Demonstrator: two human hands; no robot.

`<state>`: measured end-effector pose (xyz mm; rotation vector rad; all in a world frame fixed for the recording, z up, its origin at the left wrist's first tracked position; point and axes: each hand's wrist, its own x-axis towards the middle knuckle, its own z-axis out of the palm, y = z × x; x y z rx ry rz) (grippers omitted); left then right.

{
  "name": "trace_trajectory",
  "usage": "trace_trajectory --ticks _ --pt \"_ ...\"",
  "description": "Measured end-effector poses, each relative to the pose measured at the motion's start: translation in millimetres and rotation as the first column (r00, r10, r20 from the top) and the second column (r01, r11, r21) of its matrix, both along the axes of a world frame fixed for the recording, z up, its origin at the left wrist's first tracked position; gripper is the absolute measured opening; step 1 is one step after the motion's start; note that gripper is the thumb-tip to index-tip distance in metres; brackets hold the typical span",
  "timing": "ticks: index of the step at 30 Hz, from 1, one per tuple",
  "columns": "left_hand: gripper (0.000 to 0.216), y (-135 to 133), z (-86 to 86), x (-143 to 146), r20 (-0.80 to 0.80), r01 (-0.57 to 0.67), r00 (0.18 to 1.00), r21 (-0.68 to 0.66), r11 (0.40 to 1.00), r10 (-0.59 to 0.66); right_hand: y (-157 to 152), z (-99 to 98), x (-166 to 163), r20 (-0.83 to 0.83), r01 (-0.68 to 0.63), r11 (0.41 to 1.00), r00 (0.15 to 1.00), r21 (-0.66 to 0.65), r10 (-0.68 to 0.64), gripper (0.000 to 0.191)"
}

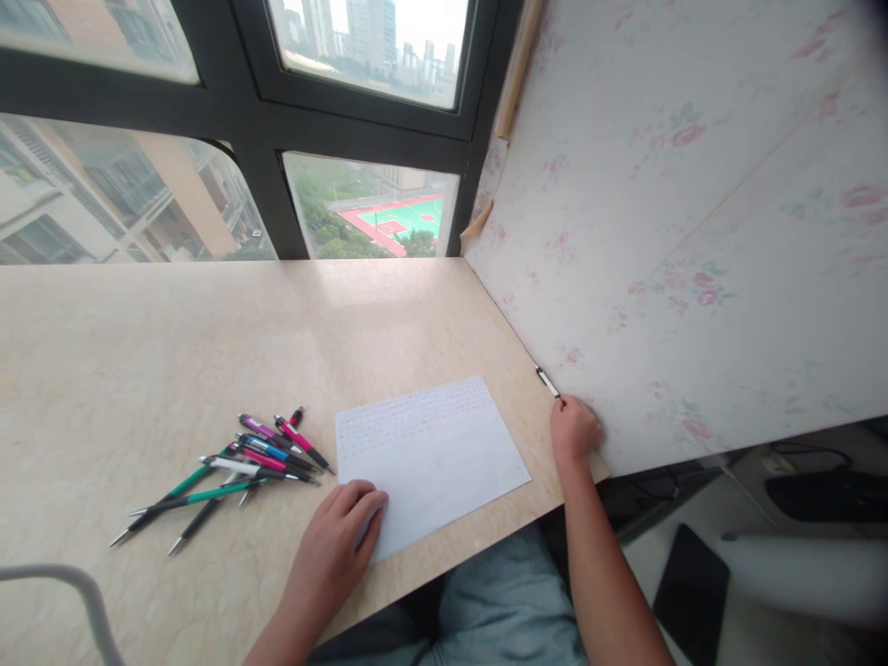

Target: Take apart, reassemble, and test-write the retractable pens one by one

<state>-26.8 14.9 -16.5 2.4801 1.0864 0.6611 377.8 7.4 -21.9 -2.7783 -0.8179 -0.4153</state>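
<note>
A sheet of paper (430, 462) lies at a slant near the front edge, with lines of handwriting across its upper part. My left hand (343, 527) rests over its lower left corner, palm down, fingers lightly bent and thumb apart, with nothing visible in it. At the right, my right hand (577, 428) is closed around the near end of a white and black pen (548, 382), which lies along the foot of the wall. Left of the paper is a loose pile of pens, among them a green pen (201, 498), a blue pen (269, 449) and a purple pen (260, 426).
The marbled tabletop (173, 342) runs back to a dark window frame (361, 129). A floral-papered wall (666, 231) bounds the right side. A grey curved tube (83, 583) stands at the lower left. My legs (510, 601) are below the front edge.
</note>
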Motion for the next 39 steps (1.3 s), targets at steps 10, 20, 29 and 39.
trace_trajectory --ticks 10,20,29,39 --pt "0.014 -1 2.5 2 0.012 -0.019 1.000 -0.011 1.000 0.019 0 -0.4 0 -0.005 0.018 1.000 1.000 0.010 -0.018 0.028" --pt "0.014 -4 6.8 4 -0.002 -0.036 0.999 -0.017 0.999 0.036 -6 0.6 3 0.011 -0.089 0.989 0.996 0.115 0.088 0.032" --pt "0.018 -9 12.6 9 -0.012 -0.086 0.996 -0.010 0.996 0.086 -17 -4.5 -67 -0.090 -0.613 0.744 0.753 0.265 0.652 0.033" --pt "0.020 -14 17.9 10 0.036 -0.093 0.995 -0.083 0.992 0.096 -17 -8.0 -149 -0.158 -0.799 0.537 0.514 0.271 0.843 0.029"
